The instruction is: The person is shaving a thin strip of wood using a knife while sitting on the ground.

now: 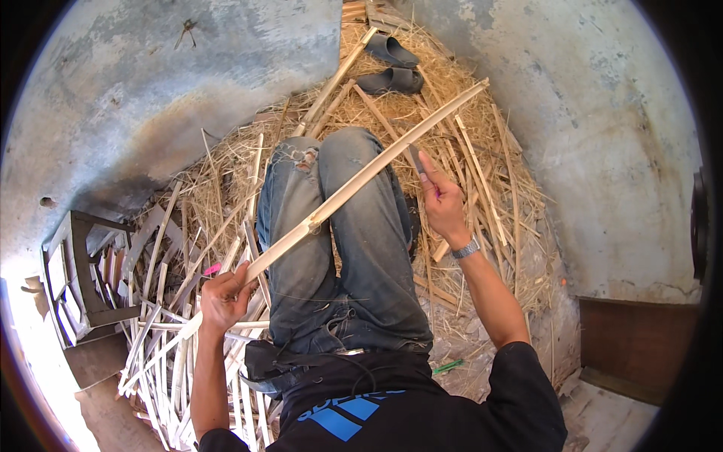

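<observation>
Your left hand (pixel 224 295) is closed around the near end of a long bamboo strip (pixel 361 177), which runs up across your knees and ends over the straw pile (pixel 482 158). Your right hand (pixel 440 197) grips a knife (pixel 416 160) with its blade touching the strip. Bare concrete floor (pixel 602 113) lies open on both sides. To your left a small wooden stool (pixel 75 271) stands beside a heap of cut strips (pixel 162 354). Two sandals (pixel 392 64) rest on the straw beyond your knees.
</observation>
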`<state>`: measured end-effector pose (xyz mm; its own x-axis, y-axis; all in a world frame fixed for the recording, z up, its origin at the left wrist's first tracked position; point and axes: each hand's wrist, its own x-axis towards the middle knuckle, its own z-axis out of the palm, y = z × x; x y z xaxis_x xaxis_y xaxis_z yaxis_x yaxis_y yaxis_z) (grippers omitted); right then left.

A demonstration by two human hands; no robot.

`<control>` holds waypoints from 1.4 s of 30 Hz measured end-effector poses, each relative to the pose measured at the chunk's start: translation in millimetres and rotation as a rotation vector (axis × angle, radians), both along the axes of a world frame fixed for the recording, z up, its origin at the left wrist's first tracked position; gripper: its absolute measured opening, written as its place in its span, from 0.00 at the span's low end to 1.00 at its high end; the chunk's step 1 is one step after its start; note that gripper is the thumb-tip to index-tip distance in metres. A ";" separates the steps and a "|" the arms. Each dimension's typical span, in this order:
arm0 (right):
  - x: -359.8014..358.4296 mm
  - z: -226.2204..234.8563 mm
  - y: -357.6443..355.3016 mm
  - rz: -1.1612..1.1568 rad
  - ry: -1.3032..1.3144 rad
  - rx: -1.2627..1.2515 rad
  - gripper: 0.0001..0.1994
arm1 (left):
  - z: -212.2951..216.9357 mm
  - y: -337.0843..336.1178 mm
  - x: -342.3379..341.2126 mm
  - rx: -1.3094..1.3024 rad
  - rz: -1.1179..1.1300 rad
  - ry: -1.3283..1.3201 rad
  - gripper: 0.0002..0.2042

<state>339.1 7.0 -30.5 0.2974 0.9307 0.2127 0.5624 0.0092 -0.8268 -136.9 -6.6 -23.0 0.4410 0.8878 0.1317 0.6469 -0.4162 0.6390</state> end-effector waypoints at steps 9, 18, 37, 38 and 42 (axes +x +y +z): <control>20.0 15.4 13.3 0.037 0.021 -0.089 0.22 | -8.7 -7.5 4.8 -0.015 0.005 -0.028 0.21; 14.3 11.5 12.0 0.047 0.086 -0.123 0.21 | -5.8 -5.6 15.8 -0.010 0.031 -0.028 0.20; -22.0 -11.4 -8.8 0.230 -0.031 0.145 0.21 | -4.7 0.9 54.2 -0.020 0.048 -0.049 0.22; -20.1 -14.2 -9.9 0.232 -0.041 0.127 0.21 | -5.3 -0.7 54.9 -0.018 0.044 -0.043 0.21; -10.0 5.3 5.3 0.080 -0.025 -0.080 0.20 | -6.6 1.3 52.0 -0.026 0.032 -0.052 0.22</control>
<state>329.2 12.3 -25.2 0.2167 0.9657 0.1433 0.5829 -0.0103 -0.8125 -85.0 -5.3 -29.5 0.4053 0.9049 0.1299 0.6254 -0.3781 0.6826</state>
